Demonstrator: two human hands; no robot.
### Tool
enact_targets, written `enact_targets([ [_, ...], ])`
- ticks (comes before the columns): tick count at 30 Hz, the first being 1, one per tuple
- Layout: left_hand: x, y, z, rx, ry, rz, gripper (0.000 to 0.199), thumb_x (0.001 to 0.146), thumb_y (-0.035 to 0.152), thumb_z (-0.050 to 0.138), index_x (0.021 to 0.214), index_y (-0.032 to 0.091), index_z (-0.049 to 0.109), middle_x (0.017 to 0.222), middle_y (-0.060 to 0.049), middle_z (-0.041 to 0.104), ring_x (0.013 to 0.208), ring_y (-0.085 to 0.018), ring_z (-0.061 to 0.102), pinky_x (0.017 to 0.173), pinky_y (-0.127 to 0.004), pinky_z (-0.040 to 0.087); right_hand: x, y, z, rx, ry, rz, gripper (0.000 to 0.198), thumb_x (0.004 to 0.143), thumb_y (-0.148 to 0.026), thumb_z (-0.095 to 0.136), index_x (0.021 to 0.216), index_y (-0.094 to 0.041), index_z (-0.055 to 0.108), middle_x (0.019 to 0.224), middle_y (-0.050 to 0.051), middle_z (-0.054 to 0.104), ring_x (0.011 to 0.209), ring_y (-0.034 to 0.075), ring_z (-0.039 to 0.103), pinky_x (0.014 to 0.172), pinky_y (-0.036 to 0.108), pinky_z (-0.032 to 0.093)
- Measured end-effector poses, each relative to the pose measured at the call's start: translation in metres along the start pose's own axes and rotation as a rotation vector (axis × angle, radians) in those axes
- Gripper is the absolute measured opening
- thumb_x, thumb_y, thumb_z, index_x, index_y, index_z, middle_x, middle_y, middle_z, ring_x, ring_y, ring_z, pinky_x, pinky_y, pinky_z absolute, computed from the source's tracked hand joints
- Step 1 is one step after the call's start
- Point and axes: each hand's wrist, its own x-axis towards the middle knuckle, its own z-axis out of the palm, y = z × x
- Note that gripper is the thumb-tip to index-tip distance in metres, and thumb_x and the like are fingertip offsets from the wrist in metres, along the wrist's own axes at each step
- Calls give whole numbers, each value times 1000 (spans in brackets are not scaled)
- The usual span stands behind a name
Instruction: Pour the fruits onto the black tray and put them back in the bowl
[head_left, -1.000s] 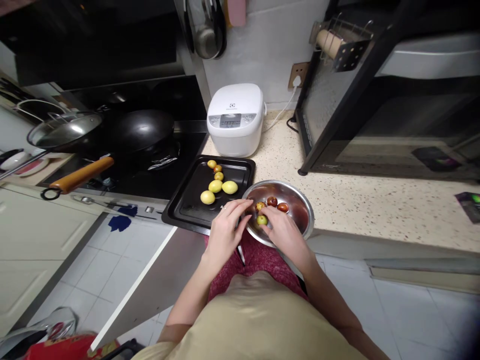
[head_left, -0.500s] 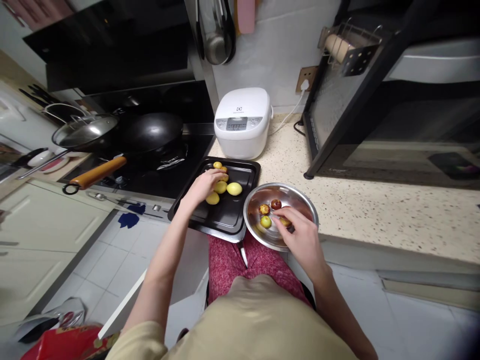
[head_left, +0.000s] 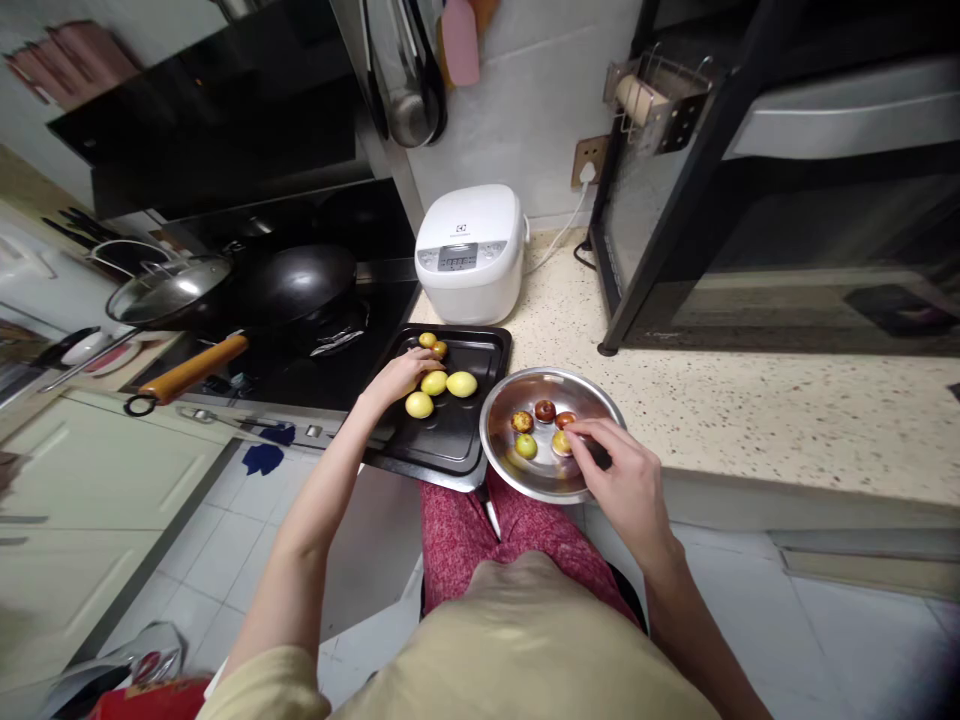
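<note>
My left hand [head_left: 401, 380] reaches over the black baking tray [head_left: 450, 440], palm down with its fingers extended beside the fruits; its fingertips are partly hidden. Next to it are several yellow oval fruits [head_left: 461, 384], and smaller orange-yellow ones [head_left: 427, 340] sit at the tray's back. My right hand [head_left: 626, 480] dips into the steel bowl [head_left: 491, 455], thumb and forefinger pinched on a yellow-brown jujube [head_left: 561, 443]. Around it in the bowl lie a green jujube [head_left: 526, 446], a mottled brown one [head_left: 522, 421] and reddish ones [head_left: 544, 410].
A white rice cooker [head_left: 472, 255] stands behind the tray. To the left a wok [head_left: 300, 285] with a wooden handle and a lidded pan [head_left: 169, 290] rest on the black stove. A black-framed rack with an oven [head_left: 787, 260] stands at the right on the speckled counter [head_left: 720, 410].
My right hand has shifted slightly right, and another reddish jujube now shows by its fingertips. My left hand has drawn a little left, uncovering more of the small fruits. The view has turned slightly.
</note>
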Motion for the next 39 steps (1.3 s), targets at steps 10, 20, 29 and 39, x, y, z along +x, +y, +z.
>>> enact_targets([
  [10,-29,42,-21,-202,434,-48,29,97,24,64,125,19,68,125,-11,67,110,-24,69,95,-41,60,2,-7,5,16,39,-80,10,98,-15,63,99,-21,72,97,6,78,92,20,75,86,33,60],
  [20,-49,187,-4,-662,427,25,32,93,38,76,119,20,68,116,-9,72,105,-22,70,85,-32,64,0,-22,13,54,-162,-149,36,101,-17,59,134,-27,67,128,7,75,120,23,71,109,44,56],
  [29,-50,225,23,-979,397,-110,39,85,48,83,106,19,69,104,-7,74,85,-17,72,78,-29,63,-10,-20,10,40,-234,-162,37,100,-17,57,135,-27,65,126,7,74,119,23,70,106,40,58],
  [39,-63,213,21,-746,170,99,44,87,39,80,126,23,68,132,-11,71,127,-27,66,112,-43,52,-2,0,0,-73,-278,14,28,91,-14,57,117,-22,63,112,9,73,109,27,69,95,42,57],
])
